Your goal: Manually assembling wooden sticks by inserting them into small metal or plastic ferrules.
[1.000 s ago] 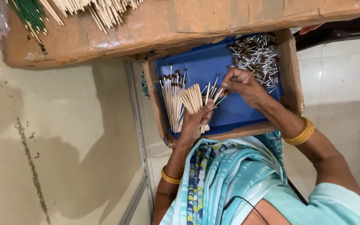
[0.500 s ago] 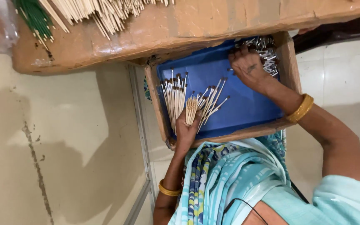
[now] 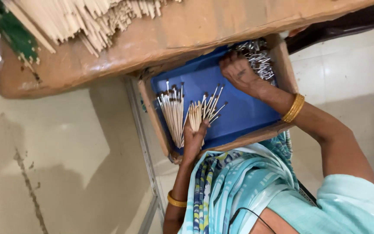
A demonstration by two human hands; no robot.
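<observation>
Item: bundle of thin pale sticks with dark tips [image 3: 202, 113], fanned out, the tips pointing away from the person; clasped at its lower end by the left hand [image 3: 194, 141], which is closed around it. The bundle sits over the blue tray lining [image 3: 243, 110], near the middle of the box.

Beside it, to the viewer's left and just apart: a laid bunch of dark-tipped sticks [image 3: 173, 113], roughly parallel, lying on the blue lining along the box's side wall.

Far corner of the box: a heap of small silvery-grey pieces [image 3: 258, 60], too small to tell apart. The right hand [image 3: 239, 71] rests on this heap with fingers curled into it; whether it grips any piece cannot be told.

Container: shallow wooden box [image 3: 282, 65] with raised brown walls on all visible sides. Between the fanned bundle and the right forearm the blue lining lies bare, giving open room.

Above the box: a brown cardboard-coloured counter [image 3: 187, 30] whose edge overhangs the box's far end. On it a loose pile of plain pale sticks [image 3: 91, 17], and at the far corner a green packet [image 3: 14, 30], partly out of view.

Worn: a gold bangle [image 3: 294, 108] on the right wrist, another gold bangle [image 3: 176, 201] on the left; light blue patterned cloth [image 3: 243, 186] below the box.

Below all: pale tiled floor [image 3: 66, 173].
</observation>
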